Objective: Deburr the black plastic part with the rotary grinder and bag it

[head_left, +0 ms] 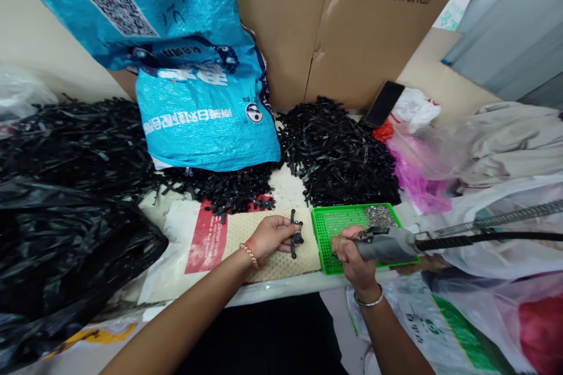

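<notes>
While both hands work at the bench edge, the count runs so:
Left hand (270, 235): fingers closed on one black plastic part (295, 233), held over the beige mat (277, 263).
Right hand (352, 255): fingers wrapped round one grey power driver (387, 243), tip over the green tray (338, 222).
Screws (379, 215): too many to count, heaped in the tray's far corner.
Black heaps: two, a left heap (74, 140) and a right heap (338, 152).
Blue sacks (202, 111): two, stacked.
Phone (383, 104): one, leaning on the cardboard box (352, 23).
Bench (288, 187): cluttered; plastic bags crowd both sides.
</notes>
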`<state>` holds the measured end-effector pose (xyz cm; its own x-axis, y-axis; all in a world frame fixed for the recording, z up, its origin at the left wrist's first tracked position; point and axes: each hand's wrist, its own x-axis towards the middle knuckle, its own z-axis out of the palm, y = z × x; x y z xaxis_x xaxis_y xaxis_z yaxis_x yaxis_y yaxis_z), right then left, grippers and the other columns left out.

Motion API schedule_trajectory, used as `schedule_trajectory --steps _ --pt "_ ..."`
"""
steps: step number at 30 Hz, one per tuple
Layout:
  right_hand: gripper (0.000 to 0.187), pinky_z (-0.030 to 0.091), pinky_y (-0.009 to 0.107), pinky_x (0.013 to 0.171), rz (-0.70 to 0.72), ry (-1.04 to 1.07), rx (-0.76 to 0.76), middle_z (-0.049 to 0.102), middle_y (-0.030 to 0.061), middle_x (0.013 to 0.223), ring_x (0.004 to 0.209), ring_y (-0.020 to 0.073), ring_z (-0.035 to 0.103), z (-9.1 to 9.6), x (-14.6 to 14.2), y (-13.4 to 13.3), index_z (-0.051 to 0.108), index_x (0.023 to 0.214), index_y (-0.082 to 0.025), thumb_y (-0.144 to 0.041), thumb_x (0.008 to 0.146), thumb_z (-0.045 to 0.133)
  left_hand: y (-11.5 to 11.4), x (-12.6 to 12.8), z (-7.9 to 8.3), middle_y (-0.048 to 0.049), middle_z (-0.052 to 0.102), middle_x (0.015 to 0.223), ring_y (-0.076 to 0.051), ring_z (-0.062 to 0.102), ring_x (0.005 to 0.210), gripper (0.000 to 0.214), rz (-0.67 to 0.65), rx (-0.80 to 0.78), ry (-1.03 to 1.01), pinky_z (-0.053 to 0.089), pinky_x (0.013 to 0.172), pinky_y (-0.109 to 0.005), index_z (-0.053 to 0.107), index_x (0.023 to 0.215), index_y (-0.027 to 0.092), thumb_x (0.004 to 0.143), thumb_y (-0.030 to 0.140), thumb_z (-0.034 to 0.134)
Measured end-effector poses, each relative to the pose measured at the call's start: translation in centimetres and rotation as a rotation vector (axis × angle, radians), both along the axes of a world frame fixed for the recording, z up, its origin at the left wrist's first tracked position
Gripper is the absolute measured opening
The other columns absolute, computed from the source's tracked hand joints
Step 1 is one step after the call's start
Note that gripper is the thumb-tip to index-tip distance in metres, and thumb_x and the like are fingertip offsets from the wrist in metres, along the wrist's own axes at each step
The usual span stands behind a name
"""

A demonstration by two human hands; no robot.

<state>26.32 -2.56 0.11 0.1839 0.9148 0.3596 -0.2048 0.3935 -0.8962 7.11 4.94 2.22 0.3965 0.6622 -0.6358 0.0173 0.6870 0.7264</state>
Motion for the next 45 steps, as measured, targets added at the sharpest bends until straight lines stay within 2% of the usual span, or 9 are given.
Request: schedule_trajectory --steps 4,8,12,16,20,26,33,39,45 --pt "0.014 0.035 0.027 0.052 -0.016 0.026 -0.009 0.040 -0.0062 0.056 0.046 0.0144 0.035 0.9 -0.1 0.1 0.059 0.107 -0.023 -0.031 0.098 0.067 -0.1 0.0 -0.2 -0.0132 0.068 0.085 -0.016 0.067 0.068 0.013 -0.004 -0.003 -0.002 0.052 0.053 -0.018 0.055 0.084 0.009 0.094 0.015 0.061" --pt "0.014 0.035 0.025 0.050 -0.063 0.152 0.009 0.031 -0.0086 0.048 0.041 0.0131 0.026 4.2 -0.8 0.8 0.063 0.102 -0.025 -0.033 0.093 0.070 -0.1 0.0 -0.2 -0.0132 0.068 0.085 -0.015 0.066 0.067 0.012 -0.021 0.000 -0.025 0.052 0.053 -0.018 0.057 0.085 0.008 0.095 0.014 0.060" --pt "0.017 0.034 0.023 0.048 0.008 0.251 0.070 0.026 -0.0093 0.047 0.039 0.0127 0.020 6.6 -3.1 1.9 0.066 0.104 -0.029 -0.043 0.094 0.070 -0.1 0.0 0.0 -0.0126 0.068 0.083 -0.015 0.065 0.065 0.012 0.006 0.002 -0.038 0.051 0.052 -0.018 0.057 0.083 0.007 0.092 0.013 0.062" --pt "0.017 0.035 0.023 0.049 0.103 0.265 0.039 0.028 -0.0094 0.047 0.039 0.0128 0.022 5.8 -5.9 3.2 0.064 0.101 -0.026 -0.041 0.095 0.070 -0.2 0.0 0.3 -0.0091 0.066 0.077 -0.013 0.062 0.059 0.015 0.025 0.006 -0.029 0.051 0.050 -0.018 0.056 0.079 0.008 0.090 0.013 0.065" --pt "0.022 0.037 0.024 0.049 0.109 0.267 -0.001 0.031 -0.0094 0.048 0.040 0.0128 0.025 4.7 -7.1 3.9 0.060 0.100 -0.023 -0.041 0.092 0.071 -0.3 0.0 0.6 -0.0048 0.063 0.068 -0.011 0.059 0.054 0.019 0.025 0.013 -0.037 0.051 0.050 -0.018 0.055 0.074 0.008 0.090 0.014 0.066" --pt "0.028 0.034 0.026 0.048 0.042 0.198 -0.011 0.031 -0.0098 0.047 0.039 0.0132 0.025 4.8 -7.3 4.0 0.057 0.097 -0.023 -0.046 0.089 0.072 -0.3 -0.1 0.5 -0.0070 0.064 0.071 -0.012 0.061 0.056 0.017 0.023 0.017 -0.039 0.051 0.049 -0.017 0.058 0.077 0.008 0.090 0.015 0.067" --pt "0.027 0.034 0.027 0.049 0.030 0.156 -0.008 0.030 -0.0096 0.047 0.040 0.0134 0.026 4.5 -7.3 4.0 0.056 0.098 -0.025 -0.047 0.091 0.069 -0.2 -0.1 0.2 -0.0072 0.065 0.072 -0.013 0.061 0.056 0.024 0.038 0.009 -0.056 0.052 0.050 -0.019 0.058 0.077 0.008 0.084 0.021 0.076" --pt "0.019 0.035 0.028 0.052 0.071 0.191 0.032 0.031 -0.0083 0.049 0.042 0.0140 0.028 4.0 -7.2 3.9 0.058 0.101 -0.025 -0.040 0.095 0.067 -0.2 0.1 -0.1 -0.0057 0.063 0.070 -0.013 0.061 0.055 0.021 0.048 0.016 -0.063 0.054 0.050 -0.021 0.055 0.076 0.009 0.086 0.016 0.073" --pt "0.020 0.034 0.027 0.051 0.069 0.185 0.047 0.031 -0.0094 0.048 0.041 0.0139 0.026 3.7 -7.1 4.0 0.057 0.101 -0.025 -0.041 0.094 0.067 -0.2 0.1 0.1 -0.0049 0.062 0.068 -0.012 0.059 0.055 0.017 0.033 0.022 -0.033 0.053 0.048 -0.020 0.054 0.077 0.009 0.091 0.010 0.062"
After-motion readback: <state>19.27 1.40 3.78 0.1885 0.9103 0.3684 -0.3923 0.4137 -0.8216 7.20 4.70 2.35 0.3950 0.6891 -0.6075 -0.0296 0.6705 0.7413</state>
